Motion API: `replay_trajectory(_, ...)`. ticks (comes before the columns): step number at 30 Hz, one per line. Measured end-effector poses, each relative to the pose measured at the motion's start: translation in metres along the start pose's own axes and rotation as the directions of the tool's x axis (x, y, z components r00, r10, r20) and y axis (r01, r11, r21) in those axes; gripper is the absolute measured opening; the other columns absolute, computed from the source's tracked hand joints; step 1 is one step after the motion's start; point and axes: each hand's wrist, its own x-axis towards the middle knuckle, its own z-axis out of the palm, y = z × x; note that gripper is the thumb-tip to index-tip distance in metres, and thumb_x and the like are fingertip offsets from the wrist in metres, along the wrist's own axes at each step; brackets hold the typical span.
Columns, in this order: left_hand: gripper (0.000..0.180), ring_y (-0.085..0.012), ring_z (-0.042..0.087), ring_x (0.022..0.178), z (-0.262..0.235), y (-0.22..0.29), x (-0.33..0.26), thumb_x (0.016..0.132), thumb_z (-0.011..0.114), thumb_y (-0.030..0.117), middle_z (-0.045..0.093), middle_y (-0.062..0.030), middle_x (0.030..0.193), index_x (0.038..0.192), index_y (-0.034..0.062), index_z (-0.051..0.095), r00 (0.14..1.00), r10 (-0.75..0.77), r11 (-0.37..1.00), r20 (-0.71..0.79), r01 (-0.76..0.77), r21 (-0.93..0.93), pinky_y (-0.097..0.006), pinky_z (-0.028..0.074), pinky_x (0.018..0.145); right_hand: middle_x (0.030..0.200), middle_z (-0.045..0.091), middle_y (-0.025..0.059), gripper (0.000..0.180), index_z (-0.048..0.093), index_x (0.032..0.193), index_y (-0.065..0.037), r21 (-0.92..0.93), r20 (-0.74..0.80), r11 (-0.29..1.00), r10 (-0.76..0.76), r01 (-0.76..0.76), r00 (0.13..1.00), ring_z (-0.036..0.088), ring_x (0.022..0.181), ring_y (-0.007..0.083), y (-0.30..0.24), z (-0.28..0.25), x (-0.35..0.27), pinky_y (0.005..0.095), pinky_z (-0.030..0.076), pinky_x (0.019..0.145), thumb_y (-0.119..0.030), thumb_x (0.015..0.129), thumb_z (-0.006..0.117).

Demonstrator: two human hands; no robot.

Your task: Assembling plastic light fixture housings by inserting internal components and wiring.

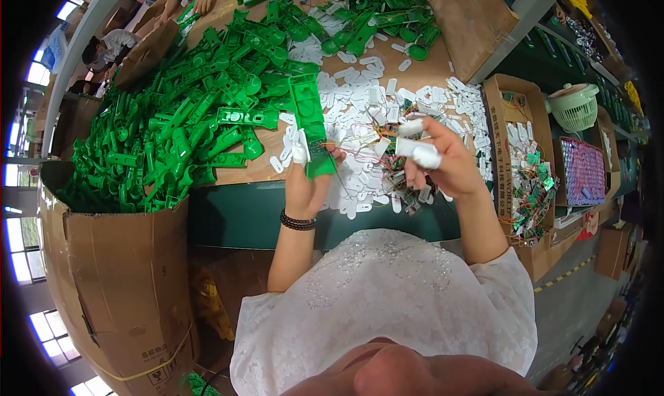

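My left hand grips a long green plastic housing by its lower end, held upright over the table edge; a small circuit board sits at that end. My right hand, with white tape around the fingertips, pinches thin coloured wires that run across to the green housing. A black bead bracelet circles my left wrist. Below the hands lie white flat plastic pieces and a tangle of wired small boards.
A large heap of green plastic parts covers the left of the wooden table. A big cardboard box stands at lower left. Cardboard trays of small boards sit right, beside a pale green fan. Another person's hand works at the far end.
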Motion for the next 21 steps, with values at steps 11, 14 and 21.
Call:
replay_trajectory(11,0.049,-0.0161,0.047,0.080,0.007,-0.015,-0.014,0.089,0.040,0.048,0.051,-0.0065,0.095,0.112,0.0060,0.048,0.953,-0.242,0.957,0.181,0.265,-0.119,-0.030,0.039,0.070,0.102,0.061,0.0112,0.028,0.049,0.110,-0.002,-0.158,-0.240,0.912,-0.406,0.378,0.882,0.062,0.085,0.0219,-0.003,0.003,0.040,0.0321,0.048,0.077,-0.011,0.084,0.055)
replay_trajectory(14,0.051,-0.0175,0.053,0.081,0.011,-0.025,-0.018,0.090,0.043,0.043,0.055,-0.0091,0.095,0.123,0.0038,0.039,0.958,-0.240,0.968,0.156,0.249,-0.040,-0.032,0.044,0.070,0.095,0.059,0.0083,0.024,0.048,0.107,-0.003,0.148,-0.038,0.972,-0.176,0.180,0.984,0.059,0.073,0.0142,0.012,0.012,0.040,0.0258,0.047,0.065,-0.012,0.086,0.053)
replay_trajectory(21,0.051,-0.0137,0.054,0.074,0.015,-0.022,-0.018,0.091,0.048,0.030,0.056,-0.0094,0.092,0.131,0.0029,0.031,0.970,-0.086,0.832,0.229,-0.056,0.552,-0.027,0.046,0.065,0.082,0.061,0.0076,0.028,0.045,0.110,-0.002,0.057,-0.216,0.981,-0.171,0.187,0.961,0.050,0.056,0.0067,0.012,0.021,0.036,0.0182,0.040,0.052,-0.006,0.085,0.055)
